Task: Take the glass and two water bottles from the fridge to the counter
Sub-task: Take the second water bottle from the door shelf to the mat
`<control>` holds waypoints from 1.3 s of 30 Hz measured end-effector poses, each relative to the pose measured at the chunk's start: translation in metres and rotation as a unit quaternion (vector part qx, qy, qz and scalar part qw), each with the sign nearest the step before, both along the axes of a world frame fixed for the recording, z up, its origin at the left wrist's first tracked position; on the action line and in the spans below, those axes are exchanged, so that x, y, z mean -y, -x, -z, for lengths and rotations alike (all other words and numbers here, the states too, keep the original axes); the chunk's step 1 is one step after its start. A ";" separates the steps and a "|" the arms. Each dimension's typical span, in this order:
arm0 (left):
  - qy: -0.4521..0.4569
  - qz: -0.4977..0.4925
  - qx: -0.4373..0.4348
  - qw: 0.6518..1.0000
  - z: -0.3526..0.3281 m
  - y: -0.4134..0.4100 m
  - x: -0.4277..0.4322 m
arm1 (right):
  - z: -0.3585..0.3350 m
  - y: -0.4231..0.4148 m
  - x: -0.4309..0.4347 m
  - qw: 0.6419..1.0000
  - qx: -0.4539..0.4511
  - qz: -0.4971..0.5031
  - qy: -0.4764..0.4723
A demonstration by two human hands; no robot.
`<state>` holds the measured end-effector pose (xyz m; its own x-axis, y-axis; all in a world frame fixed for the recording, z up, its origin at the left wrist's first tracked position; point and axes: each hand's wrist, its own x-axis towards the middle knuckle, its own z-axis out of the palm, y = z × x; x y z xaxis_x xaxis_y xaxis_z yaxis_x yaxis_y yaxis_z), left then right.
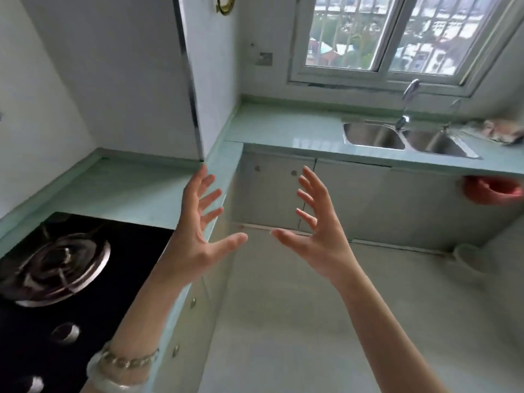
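Nothing of the task shows as done: the pale green counter [278, 129] carries no glass and no water bottle on any stretch that the head view takes in, neither the run beside the sink [402, 139] under the window [397, 35] nor the run that holds the black gas hob [65, 268]. The glass and the two bottles are nowhere in view, and no fridge can be picked out with any certainty; the tall white panel [119, 75] with a metal edge at the corner could be a wall or a cabinet side, and the picture does not settle which. So, judged from how things lie, all three items are left to fetch, and the person has yet to turn toward wherever the fridge stands. The left hand [198, 236] is raised over the edge of the counter by the hob, fingers spread wide and slightly curled, palm turned inward, holding nothing and touching nothing; bracelets [122, 367] sit on that wrist. The right hand [317, 231] is raised opposite it above the floor [312, 321], likewise spread wide and empty, its palm facing the left one. The thumbs point toward each other, close but apart, with only air between the hands.
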<state>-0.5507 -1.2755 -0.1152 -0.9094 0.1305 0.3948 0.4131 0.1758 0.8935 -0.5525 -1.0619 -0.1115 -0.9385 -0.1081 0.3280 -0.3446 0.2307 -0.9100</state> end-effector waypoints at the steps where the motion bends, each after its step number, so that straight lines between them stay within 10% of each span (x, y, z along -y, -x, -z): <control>1: -0.001 0.019 0.000 1.000 -0.001 0.012 -0.013 | 0.000 0.002 -0.012 1.000 0.001 0.023 -0.002; 14: -0.003 0.311 -0.029 0.950 -0.011 0.170 -0.177 | -0.010 0.038 -0.137 0.943 -0.011 0.333 -0.018; 39: -0.011 0.720 -0.016 0.694 -0.003 0.169 -0.489 | -0.003 -0.059 -0.276 0.685 -0.020 0.728 -0.005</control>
<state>-0.7199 -0.7863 -0.1124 0.1668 0.8886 0.4273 0.1664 -0.4525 0.8761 -0.4936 -0.7864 -0.1081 -0.0429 0.9306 0.3635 0.2330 0.3631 -0.9021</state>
